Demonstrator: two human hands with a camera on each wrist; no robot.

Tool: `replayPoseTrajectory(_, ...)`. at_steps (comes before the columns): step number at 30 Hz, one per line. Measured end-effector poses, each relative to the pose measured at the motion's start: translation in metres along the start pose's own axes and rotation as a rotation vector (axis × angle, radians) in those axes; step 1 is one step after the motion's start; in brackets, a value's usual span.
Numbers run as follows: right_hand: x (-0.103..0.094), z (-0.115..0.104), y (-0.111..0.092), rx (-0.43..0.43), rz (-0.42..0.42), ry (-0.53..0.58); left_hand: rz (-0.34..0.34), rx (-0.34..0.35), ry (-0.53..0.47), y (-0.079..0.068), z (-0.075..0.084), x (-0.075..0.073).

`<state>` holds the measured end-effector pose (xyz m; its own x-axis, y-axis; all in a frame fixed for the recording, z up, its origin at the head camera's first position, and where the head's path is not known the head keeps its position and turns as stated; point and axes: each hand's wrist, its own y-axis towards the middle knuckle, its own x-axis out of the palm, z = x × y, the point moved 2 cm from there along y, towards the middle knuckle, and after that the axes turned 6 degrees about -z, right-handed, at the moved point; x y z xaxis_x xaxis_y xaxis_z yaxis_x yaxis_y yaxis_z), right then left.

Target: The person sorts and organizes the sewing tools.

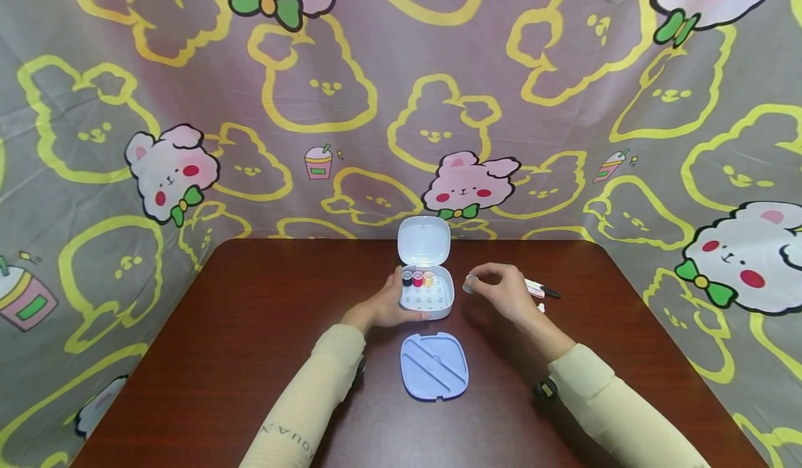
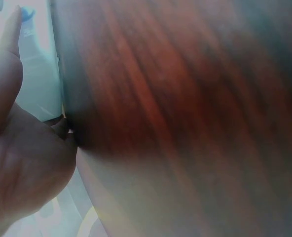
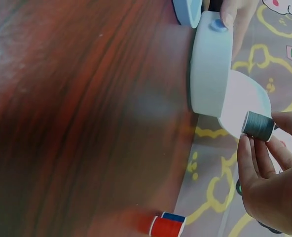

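Note:
A white sewing box (image 1: 446, 306) stands on the table with its hinged lid (image 1: 424, 241) raised. My left hand (image 1: 387, 306) grips it from the left, thumb along the front and fingers at the far side. Black (image 1: 407, 278), pink-red (image 1: 418, 279) and yellow (image 1: 429, 279) thread spools stand in the back row, with bare pegs in front. To the right of the box, my right hand (image 1: 503, 291) pinches a grey-green spool of thread (image 3: 258, 126) between thumb and fingertips, held above the table.
A light blue tray (image 1: 434, 367) with diagonal ridges lies in front of the box. Red (image 3: 166, 227) and blue (image 3: 173, 217) spools lie on the table in the right wrist view. Beyond my right hand is a black-tipped pen-like item (image 1: 550, 291). A patterned cloth (image 1: 351, 196) hangs behind.

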<state>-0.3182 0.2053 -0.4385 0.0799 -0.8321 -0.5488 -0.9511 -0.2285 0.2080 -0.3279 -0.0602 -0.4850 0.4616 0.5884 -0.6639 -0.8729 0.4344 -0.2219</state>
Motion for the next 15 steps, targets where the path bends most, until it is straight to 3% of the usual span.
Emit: replayPoseTrajectory(15, 0.012, -0.009, 0.014, -0.018, -0.020, 0.015, -0.002, 0.004, -0.002, 0.001, 0.000, 0.000)
